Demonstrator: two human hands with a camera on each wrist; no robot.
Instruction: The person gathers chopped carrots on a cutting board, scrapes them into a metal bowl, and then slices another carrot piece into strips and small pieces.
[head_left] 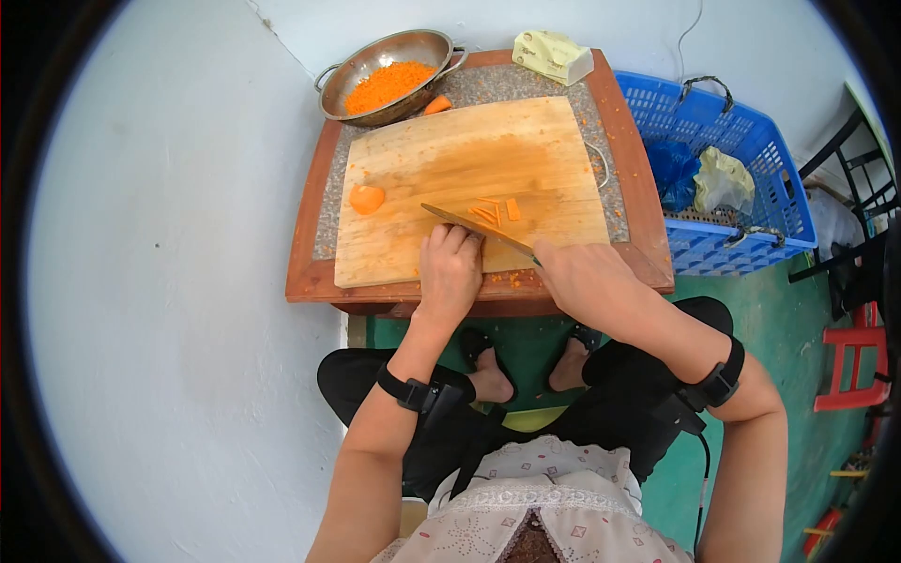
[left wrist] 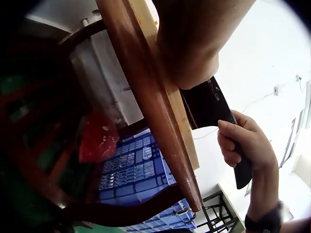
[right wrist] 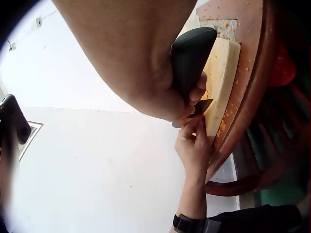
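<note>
The right hand point(head_left: 587, 281) grips the black handle point(left wrist: 242, 162) of a knife point(head_left: 479, 228), whose blade slants across the wooden cutting board point(head_left: 394, 253). Against the blade, the left hand point(head_left: 450, 274) rests at the board's near edge with bent fingers; in the right wrist view a bit of orange shows at the left hand's point(right wrist: 193, 148) fingertips, a carrot piece mostly hidden by the hands. Thin carrot strips point(head_left: 484, 216) and a small flat slice point(head_left: 512, 209) lie just beyond the blade. A larger carrot chunk point(head_left: 367, 199) sits at the board's left.
A metal two-handled pan point(head_left: 413, 45) with chopped carrot point(head_left: 389, 86) stands at the table's back left, a carrot end point(head_left: 437, 105) beside it. A tissue pack point(head_left: 554, 56) lies at the back right. A blue basket point(head_left: 741, 122) holding bags stands right of the table; a red stool point(head_left: 852, 361) is farther right.
</note>
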